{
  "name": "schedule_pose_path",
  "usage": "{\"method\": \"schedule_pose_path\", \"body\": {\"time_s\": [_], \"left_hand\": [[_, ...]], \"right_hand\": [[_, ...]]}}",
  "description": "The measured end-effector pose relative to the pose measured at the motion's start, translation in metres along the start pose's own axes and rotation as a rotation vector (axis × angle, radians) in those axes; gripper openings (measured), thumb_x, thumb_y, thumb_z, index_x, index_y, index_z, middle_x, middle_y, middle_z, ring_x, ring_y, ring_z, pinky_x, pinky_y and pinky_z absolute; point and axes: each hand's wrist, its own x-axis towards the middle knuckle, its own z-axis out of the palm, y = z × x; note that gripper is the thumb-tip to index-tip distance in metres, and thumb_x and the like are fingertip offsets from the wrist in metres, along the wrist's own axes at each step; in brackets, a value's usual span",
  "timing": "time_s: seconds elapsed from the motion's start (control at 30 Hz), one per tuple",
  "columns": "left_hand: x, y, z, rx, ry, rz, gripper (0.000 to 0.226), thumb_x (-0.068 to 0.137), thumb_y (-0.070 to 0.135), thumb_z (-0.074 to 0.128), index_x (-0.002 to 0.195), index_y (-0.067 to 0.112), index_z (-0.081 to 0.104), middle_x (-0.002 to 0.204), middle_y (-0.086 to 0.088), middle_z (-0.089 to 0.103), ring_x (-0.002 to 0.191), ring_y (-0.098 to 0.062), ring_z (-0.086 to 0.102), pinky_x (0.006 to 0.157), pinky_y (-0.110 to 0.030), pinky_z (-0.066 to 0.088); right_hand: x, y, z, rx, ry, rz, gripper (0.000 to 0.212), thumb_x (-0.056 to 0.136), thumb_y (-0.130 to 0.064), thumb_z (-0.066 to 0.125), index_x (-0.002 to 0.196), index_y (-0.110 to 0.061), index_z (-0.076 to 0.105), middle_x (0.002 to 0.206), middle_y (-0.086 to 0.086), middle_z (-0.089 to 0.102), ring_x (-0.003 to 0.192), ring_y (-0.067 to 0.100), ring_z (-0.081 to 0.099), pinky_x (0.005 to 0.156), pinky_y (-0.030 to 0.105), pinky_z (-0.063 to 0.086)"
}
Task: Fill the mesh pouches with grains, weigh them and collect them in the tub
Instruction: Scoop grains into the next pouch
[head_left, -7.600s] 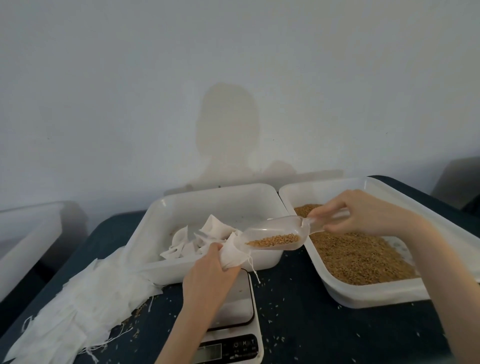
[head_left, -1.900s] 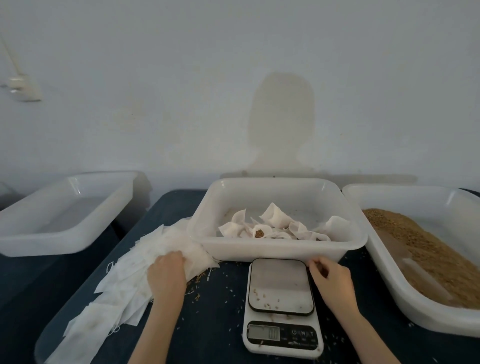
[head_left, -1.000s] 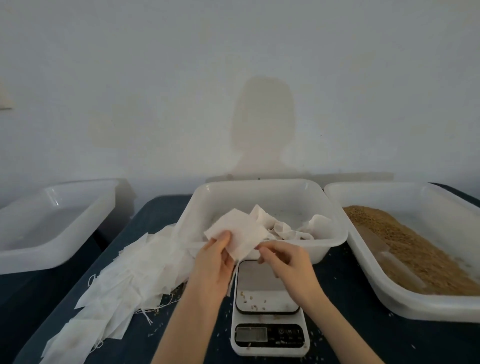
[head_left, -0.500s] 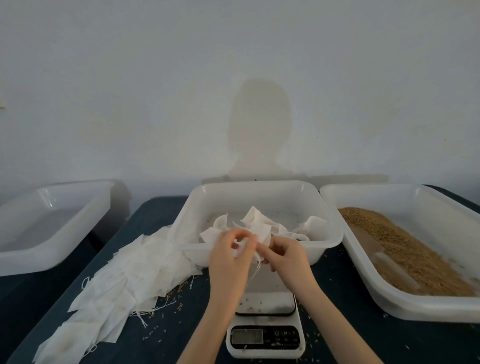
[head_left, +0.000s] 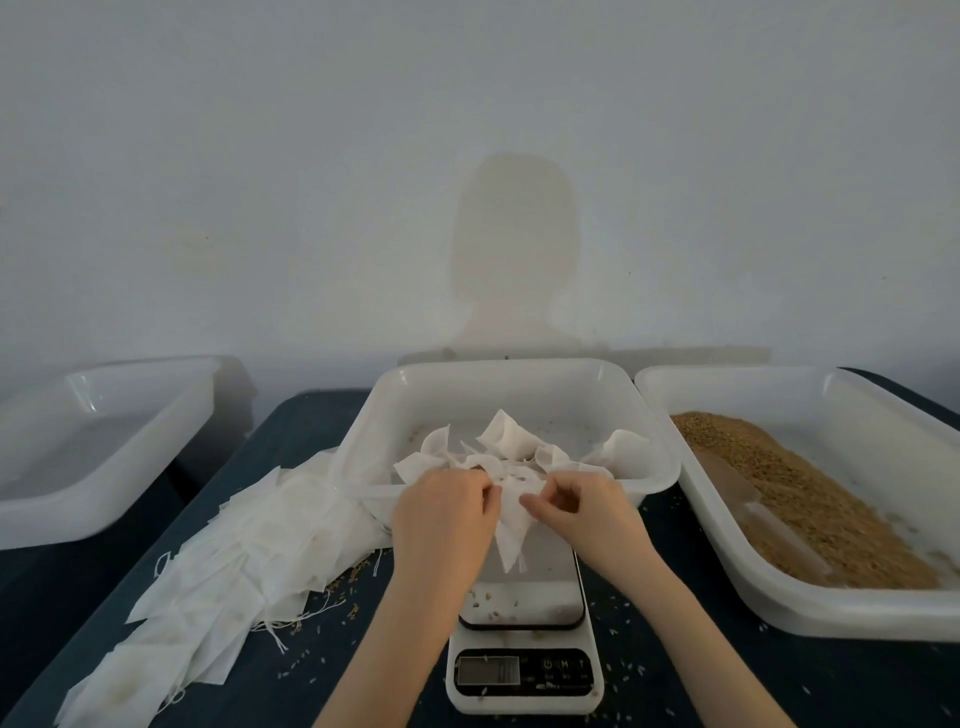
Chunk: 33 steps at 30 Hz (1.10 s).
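Two bare hands, the left hand (head_left: 441, 512) and the right hand (head_left: 582, 512), are pinched on the top edge of one limp white mesh pouch (head_left: 511, 525), which is held just above the white digital kitchen scale (head_left: 524, 660). Left of the grip a pile of flat white mesh pouches (head_left: 223, 561) is spread on the dark tabletop (head_left: 727, 675). Just beyond the grip, filled pouches (head_left: 509, 441) are gathered in the white plastic tub (head_left: 410, 395), and to the right brown grains (head_left: 810, 504) are held in a second white plastic tub (head_left: 831, 618).

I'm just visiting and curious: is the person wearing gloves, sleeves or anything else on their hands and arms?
No. The left hand and the right hand are bare: no gloves, rings, watch or bracelets show. Both forearms are uncovered right down to the bottom edge of the picture, so no sleeve comes into view. Whatever is worn above that lies outside the frame.
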Motion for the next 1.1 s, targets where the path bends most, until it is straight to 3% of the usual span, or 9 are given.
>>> {"method": "schedule_pose_path", "body": {"time_s": [0.1, 0.27, 0.37, 0.47, 0.6, 0.7, 0.93, 1.03, 1.1], "left_hand": [[-0.001, 0.009, 0.003, 0.101, -0.006, 0.050, 0.028, 0.098, 0.037, 0.038, 0.074, 0.028, 0.049, 0.068, 0.010, 0.043, 0.069, -0.007, 0.039, 0.056, -0.020, 0.027], [-0.001, 0.015, 0.005, 0.093, -0.021, 0.063, 0.026, 0.099, 0.034, 0.038, 0.083, 0.025, 0.056, 0.077, 0.008, 0.052, 0.074, -0.008, 0.041, 0.059, -0.021, 0.032], [0.000, 0.016, 0.004, 0.084, -0.042, 0.038, 0.025, 0.098, 0.036, 0.036, 0.078, 0.026, 0.048, 0.075, 0.009, 0.046, 0.076, -0.009, 0.039, 0.060, -0.022, 0.032], [0.002, 0.018, 0.003, 0.086, -0.046, 0.025, 0.026, 0.096, 0.036, 0.035, 0.075, 0.025, 0.045, 0.069, 0.009, 0.037, 0.074, -0.009, 0.039, 0.059, -0.021, 0.032], [0.003, 0.019, 0.003, 0.093, -0.052, 0.031, 0.027, 0.096, 0.037, 0.036, 0.075, 0.024, 0.046, 0.067, 0.009, 0.036, 0.073, -0.009, 0.041, 0.059, -0.021, 0.033], [0.002, 0.019, 0.005, 0.101, -0.038, 0.048, 0.027, 0.095, 0.036, 0.036, 0.074, 0.023, 0.046, 0.073, 0.008, 0.044, 0.076, -0.011, 0.042, 0.059, -0.022, 0.034], [0.007, 0.016, 0.014, 0.084, -0.012, 0.089, 0.022, 0.092, 0.037, 0.042, 0.082, 0.026, 0.058, 0.081, 0.010, 0.058, 0.080, -0.008, 0.045, 0.064, -0.020, 0.030], [0.011, 0.017, 0.018, -0.037, 0.013, 0.127, 0.015, 0.090, 0.038, 0.049, 0.095, 0.030, 0.060, 0.091, 0.015, 0.061, 0.088, -0.006, 0.051, 0.070, -0.020, 0.035], [0.014, 0.017, 0.021, -0.280, -0.063, 0.136, 0.021, 0.089, 0.041, 0.051, 0.107, 0.032, 0.056, 0.101, 0.019, 0.060, 0.096, -0.002, 0.052, 0.078, -0.019, 0.040]], "right_hand": [[-0.008, -0.010, 0.005, -0.336, 0.092, -0.090, 0.017, 0.085, -0.030, 0.065, 0.080, -0.029, 0.050, 0.077, -0.014, 0.053, 0.067, 0.004, 0.053, 0.060, 0.019, 0.048], [-0.013, -0.015, 0.009, -0.369, 0.089, -0.241, 0.023, 0.090, -0.008, 0.052, 0.096, -0.027, 0.063, 0.111, -0.017, 0.054, 0.084, 0.007, 0.059, 0.061, 0.023, 0.048], [-0.013, -0.016, 0.008, -0.341, 0.049, -0.225, 0.026, 0.093, -0.016, 0.051, 0.101, -0.035, 0.068, 0.098, -0.020, 0.064, 0.079, 0.000, 0.056, 0.063, 0.019, 0.043], [-0.009, -0.015, 0.009, -0.335, -0.065, -0.147, 0.028, 0.091, -0.028, 0.054, 0.064, -0.034, 0.056, 0.064, -0.016, 0.056, 0.059, 0.001, 0.050, 0.055, 0.019, 0.038], [-0.002, -0.011, 0.010, -0.306, -0.167, -0.067, 0.020, 0.088, -0.023, 0.056, 0.076, -0.035, 0.067, 0.075, -0.016, 0.059, 0.071, 0.001, 0.053, 0.069, 0.019, 0.046], [0.000, -0.006, 0.008, -0.316, -0.184, -0.058, 0.024, 0.091, -0.020, 0.053, 0.093, -0.033, 0.072, 0.079, -0.018, 0.061, 0.071, 0.001, 0.053, 0.068, 0.018, 0.045], [0.002, -0.009, -0.002, -0.586, -0.095, -0.058, 0.035, 0.088, -0.043, 0.051, 0.063, -0.022, 0.062, 0.057, -0.010, 0.054, 0.054, 0.007, 0.049, 0.049, 0.017, 0.034], [0.004, -0.012, -0.011, -0.664, -0.085, -0.101, 0.026, 0.085, -0.044, 0.054, 0.074, -0.029, 0.071, 0.069, -0.009, 0.058, 0.065, 0.008, 0.051, 0.057, 0.018, 0.030], [0.007, -0.014, -0.019, -0.659, -0.143, -0.093, 0.020, 0.085, -0.041, 0.056, 0.075, -0.028, 0.069, 0.073, -0.009, 0.059, 0.073, 0.011, 0.056, 0.063, 0.020, 0.035]]}}
